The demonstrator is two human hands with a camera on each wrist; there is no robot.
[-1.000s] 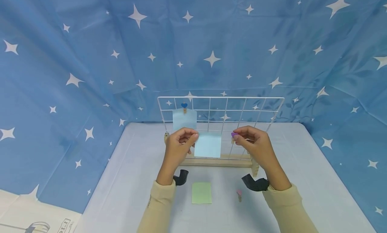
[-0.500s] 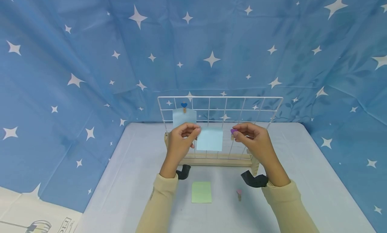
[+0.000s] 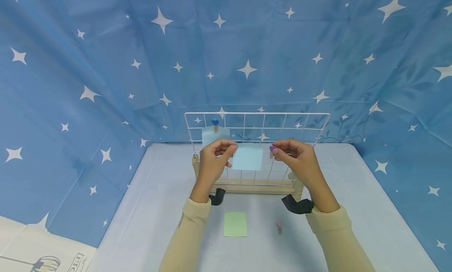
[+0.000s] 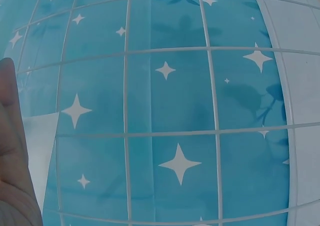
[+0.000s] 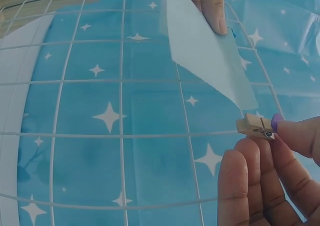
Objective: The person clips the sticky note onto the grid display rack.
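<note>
My left hand pinches a light blue sticky note by its upper left edge, holding it up before the white wire grid. The right hand pinches a small wooden clothespin by its end with the purple heart. In the right wrist view the clothespin is close to one corner of the note, apparently apart from it. Another light blue note hangs on the grid's left, under a clothespin with a blue heart. My left hand partly covers that note.
On the white table lie a green sticky note and a clothespin with a pink heart. The grid stands in a wooden base. Behind it hangs a blue curtain with white stars.
Both hands have risen a little. The left hand has brought the note up and to the right, closer to the purple-heart clothespin.
</note>
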